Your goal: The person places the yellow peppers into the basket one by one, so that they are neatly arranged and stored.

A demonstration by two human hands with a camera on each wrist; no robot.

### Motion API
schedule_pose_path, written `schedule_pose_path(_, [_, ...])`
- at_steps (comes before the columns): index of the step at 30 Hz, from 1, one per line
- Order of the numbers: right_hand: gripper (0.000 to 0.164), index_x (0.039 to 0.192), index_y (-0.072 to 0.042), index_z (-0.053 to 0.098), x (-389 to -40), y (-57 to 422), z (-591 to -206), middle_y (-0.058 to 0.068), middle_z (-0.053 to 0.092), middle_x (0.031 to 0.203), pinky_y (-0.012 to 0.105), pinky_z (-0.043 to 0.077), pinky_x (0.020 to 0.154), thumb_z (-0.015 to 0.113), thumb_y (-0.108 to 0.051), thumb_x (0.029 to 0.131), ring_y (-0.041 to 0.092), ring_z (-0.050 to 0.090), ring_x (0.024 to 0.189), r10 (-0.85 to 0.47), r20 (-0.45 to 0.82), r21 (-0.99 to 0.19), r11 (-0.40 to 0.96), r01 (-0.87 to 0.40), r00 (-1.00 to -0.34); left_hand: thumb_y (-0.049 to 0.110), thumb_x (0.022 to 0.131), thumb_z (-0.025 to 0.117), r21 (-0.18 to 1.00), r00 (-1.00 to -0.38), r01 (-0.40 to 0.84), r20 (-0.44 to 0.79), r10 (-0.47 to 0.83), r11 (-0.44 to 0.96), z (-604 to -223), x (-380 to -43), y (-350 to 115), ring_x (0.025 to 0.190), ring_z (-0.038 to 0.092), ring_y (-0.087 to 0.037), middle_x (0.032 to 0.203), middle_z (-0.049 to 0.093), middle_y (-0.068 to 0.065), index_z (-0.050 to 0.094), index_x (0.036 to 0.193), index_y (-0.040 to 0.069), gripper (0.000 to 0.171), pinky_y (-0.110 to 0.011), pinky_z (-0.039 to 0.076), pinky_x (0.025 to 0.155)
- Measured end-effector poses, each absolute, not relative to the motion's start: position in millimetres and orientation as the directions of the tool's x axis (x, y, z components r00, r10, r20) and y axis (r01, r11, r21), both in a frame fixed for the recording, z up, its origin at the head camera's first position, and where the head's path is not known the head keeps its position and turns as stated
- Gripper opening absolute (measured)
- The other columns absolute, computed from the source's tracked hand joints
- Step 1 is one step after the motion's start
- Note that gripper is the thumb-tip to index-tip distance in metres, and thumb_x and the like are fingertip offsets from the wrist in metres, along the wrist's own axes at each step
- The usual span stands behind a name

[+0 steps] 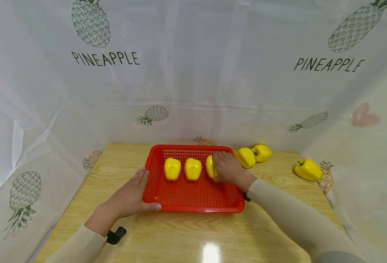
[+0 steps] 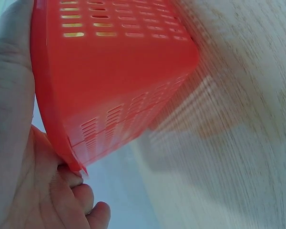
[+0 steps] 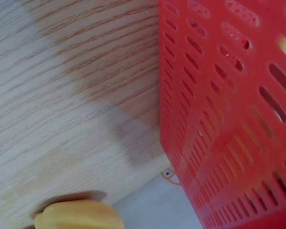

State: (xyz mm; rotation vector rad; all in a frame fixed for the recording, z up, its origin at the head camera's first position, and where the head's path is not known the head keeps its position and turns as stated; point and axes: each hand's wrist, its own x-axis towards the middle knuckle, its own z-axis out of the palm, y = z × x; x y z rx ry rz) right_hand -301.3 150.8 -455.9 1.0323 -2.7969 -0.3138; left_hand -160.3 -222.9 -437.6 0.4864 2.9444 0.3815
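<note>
A worktop [image 1: 167, 237] of pale, streaky wood grain is shining with a white glare near its front, and the left hand [image 1: 129, 193] is steadying a red basket [image 1: 193, 209], its grip clasping the near left corner, thumb lying over the near rim and fingers along the left side. Keeping that hold firm but light is probably helping, since thin, slotted plastic could be sliding easily on smooth wood. Inside the basket, the right hand [image 1: 226, 168] is holding 1 yellow pepper [image 1: 209, 166], its grip bending round the right side, with the fingertips hiding from view; I am not able to tell whether the pepper is touching the basket floor. Handling it well is likely calling for gentle pressure on its glossy, rounded sides and a gap from the middle pepper [image 1: 192, 169]. That pepper and the left pepper [image 1: 172, 169] are sitting apart in the same row, both showing blocky, lobed shapes. Outside, 1 stray pepper [image 1: 307, 170] is lying well off to the right, and 2 farther peppers [image 1: 246, 157] are resting by the basket's far right corner. Behind everything, a creased, pineapple-printed sheet [image 1: 193, 73] is hanging
</note>
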Motion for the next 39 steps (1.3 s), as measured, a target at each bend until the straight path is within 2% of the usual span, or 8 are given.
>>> schedule_pose_path(6, [0.086, 0.126, 0.002, 0.051, -299.9, 147.5, -457.5, 0.015, 0.063, 0.108, 0.045, 0.053, 0.098, 0.083, -0.064, 0.082, 0.033, 0.058, 0.102, -0.637, -0.029, 0.242, 0.743, -0.623, -0.77, 0.09, 0.078, 0.063, 0.279, -0.939, 0.294, -0.095, 0.33, 0.914, -437.6, -159.8, -220.7, 0.159, 0.022, -0.05, 0.172, 0.016, -0.031, 0.018, 0.164, -0.01, 0.139, -0.062, 0.035, 0.123])
schedule_pose_path(12, [0.093, 0.128, 0.0, 0.053, -297.4, 146.1, -458.5, 0.015, 0.067, 0.109, 0.046, 0.049, 0.091, 0.076, -0.077, 0.081, 0.032, 0.06, 0.099, -0.626, -0.083, 0.307, 0.724, -0.618, -0.775, 0.092, 0.078, 0.061, 0.27, -0.941, 0.289, -0.097, 0.324, 0.919, -438.6, -158.4, -220.3, 0.159, 0.022, -0.05, 0.172, 0.016, -0.031, 0.017, 0.164, -0.01, 0.141, -0.061, 0.036, 0.122])
schedule_pose_path(15, [0.096, 0.13, 0.0, 0.052, -296.5, 145.3, -458.3, 0.015, 0.067, 0.111, 0.046, 0.047, 0.09, 0.074, -0.079, 0.08, 0.031, 0.059, 0.099, -0.618, -0.113, 0.312, 0.722, -0.618, -0.778, 0.092, 0.077, 0.061, 0.269, -0.941, 0.292, -0.09, 0.326, 0.918, -438.8, -158.0, -219.8, 0.158, 0.023, -0.05, 0.172, 0.017, -0.031, 0.018, 0.164, -0.01, 0.141, -0.062, 0.037, 0.121])
schedule_pose_path(21, [0.094, 0.145, 0.0, 0.046, -295.7, 144.4, -457.2, 0.016, 0.065, 0.133, 0.051, 0.046, 0.103, 0.073, -0.068, 0.087, 0.032, 0.06, 0.116, -0.589, -0.186, 0.337, 0.714, -0.614, -0.786, 0.092, 0.077, 0.061, 0.274, -0.94, 0.294, -0.09, 0.328, 0.916, -438.5, -158.3, -219.6, 0.159, 0.023, -0.049, 0.172, 0.017, -0.031, 0.018, 0.164, -0.01, 0.141, -0.061, 0.037, 0.122])
schedule_pose_path(26, [0.092, 0.143, 0.001, 0.047, -297.4, 144.9, -458.8, 0.017, 0.067, 0.13, 0.051, 0.047, 0.101, 0.07, -0.07, 0.089, 0.033, 0.062, 0.115, -0.606, -0.162, 0.352, 0.702, -0.619, -0.779, 0.091, 0.077, 0.062, 0.278, -0.941, 0.29, -0.093, 0.326, 0.916, -438.0, -158.0, -219.4, 0.159, 0.023, -0.049, 0.172, 0.017, -0.031, 0.018, 0.164, -0.01, 0.141, -0.061, 0.037, 0.122])
schedule_pose_path(29, [0.097, 0.147, 0.002, 0.046, -298.2, 144.8, -459.5, 0.018, 0.066, 0.135, 0.052, 0.047, 0.103, 0.068, -0.073, 0.089, 0.034, 0.062, 0.119, -0.612, -0.153, 0.362, 0.696, -0.62, -0.776, 0.091, 0.077, 0.063, 0.275, -0.942, 0.29, -0.087, 0.324, 0.917, -437.7, -157.9, -219.5, 0.158, 0.024, -0.05, 0.172, 0.018, -0.032, 0.019, 0.164, -0.01, 0.14, -0.061, 0.038, 0.121])
schedule_pose_path(39, [0.095, 0.144, 0.001, 0.047, -300.9, 143.4, -461.5, 0.017, 0.066, 0.132, 0.049, 0.048, 0.101, 0.071, -0.072, 0.088, 0.032, 0.062, 0.115, -0.614, -0.146, 0.359, 0.698, -0.62, -0.776, 0.09, 0.077, 0.064, 0.272, -0.944, 0.29, -0.077, 0.321, 0.918, -437.0, -158.4, -220.4, 0.158, 0.024, -0.049, 0.171, 0.018, -0.032, 0.019, 0.163, -0.011, 0.14, -0.06, 0.037, 0.122])
